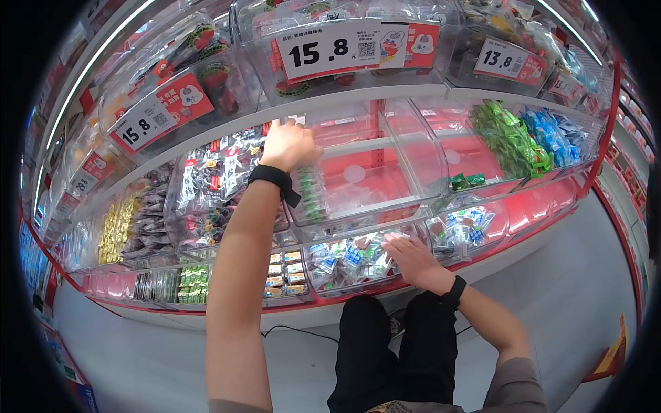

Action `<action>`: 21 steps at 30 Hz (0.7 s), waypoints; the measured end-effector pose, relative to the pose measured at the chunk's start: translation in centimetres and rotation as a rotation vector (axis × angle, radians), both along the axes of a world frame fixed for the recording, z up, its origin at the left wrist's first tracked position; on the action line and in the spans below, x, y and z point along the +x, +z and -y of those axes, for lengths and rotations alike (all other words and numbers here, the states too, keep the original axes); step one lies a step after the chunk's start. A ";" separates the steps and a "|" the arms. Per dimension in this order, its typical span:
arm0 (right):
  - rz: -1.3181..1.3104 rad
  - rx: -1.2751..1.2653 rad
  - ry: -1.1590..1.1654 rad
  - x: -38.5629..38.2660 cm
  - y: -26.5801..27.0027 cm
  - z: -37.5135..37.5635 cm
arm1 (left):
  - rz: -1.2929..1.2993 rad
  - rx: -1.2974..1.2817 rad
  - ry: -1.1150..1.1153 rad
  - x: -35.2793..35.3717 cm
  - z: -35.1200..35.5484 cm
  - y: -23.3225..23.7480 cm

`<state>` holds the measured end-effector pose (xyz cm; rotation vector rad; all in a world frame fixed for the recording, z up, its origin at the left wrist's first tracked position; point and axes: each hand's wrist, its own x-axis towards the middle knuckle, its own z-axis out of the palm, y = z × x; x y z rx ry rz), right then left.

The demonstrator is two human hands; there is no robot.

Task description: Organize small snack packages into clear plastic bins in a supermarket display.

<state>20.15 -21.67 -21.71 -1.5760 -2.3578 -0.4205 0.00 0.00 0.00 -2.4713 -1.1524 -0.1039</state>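
My left hand is raised to the middle shelf, a black band on its wrist. Its fingers curl over the back edge of a nearly empty clear plastic bin with a red floor. Left of that hand stands a bin of dark packaged snacks. My right hand, also with a black wristband, lies low on the bottom shelf. Its fingers are spread flat on a bin of small blue and white wrapped candies. I cannot see anything held in it.
A price tag reading 15.8 hangs on the upper bin, another reads 13.8. Green packets and blue packets fill the bins at right. Gold candies sit at left. My dark trousers are below, over a grey floor.
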 end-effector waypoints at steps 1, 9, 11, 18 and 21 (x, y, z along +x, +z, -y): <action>0.021 0.021 -0.028 -0.5 0.3 -0.8 | 0.004 0.009 -0.003 -0.1 -0.4 -0.1; 0.098 -0.084 -0.045 -1.8 1.4 -1.9 | -0.015 0.008 0.036 0.1 1.0 0.4; 0.065 0.096 0.131 -1.0 1.8 -0.8 | 0.012 0.005 0.034 0.2 0.6 0.3; -0.798 -0.328 0.367 -3.8 15.3 4.3 | 0.004 0.000 0.040 0.2 0.9 0.4; -0.878 -0.294 0.242 -2.2 17.5 0.0 | -0.024 -0.015 0.051 0.2 0.9 0.4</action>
